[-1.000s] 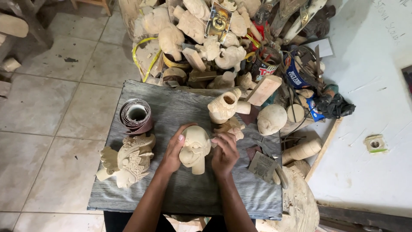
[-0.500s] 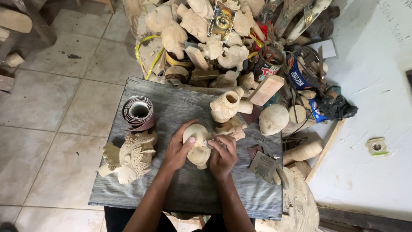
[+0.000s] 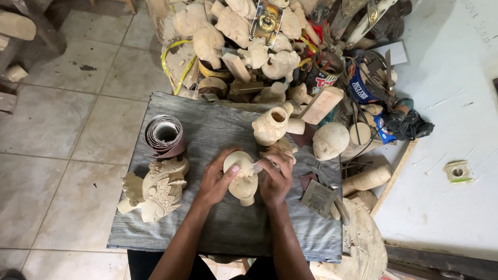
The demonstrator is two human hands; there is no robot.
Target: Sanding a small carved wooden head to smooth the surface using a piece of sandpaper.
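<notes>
On grey tabletop [image 3: 218,129], left hand [image 3: 215,179] cups pale wood carving [image 3: 243,179], right hand [image 3: 275,176] pinches small tool; likely light, rigid, chip-prone—grip rounded body.

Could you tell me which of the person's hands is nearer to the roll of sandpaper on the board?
The left hand. It grips the pale carving just right of and below the sandpaper roll; the right hand is beyond the carving, farther away.

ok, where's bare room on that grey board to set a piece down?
Free: the grey board between the sandpaper roll and the jug-shaped carving; also the near strip by the forearms. Crowded: far edge against the carving pile, and the right side with scraps.
</notes>
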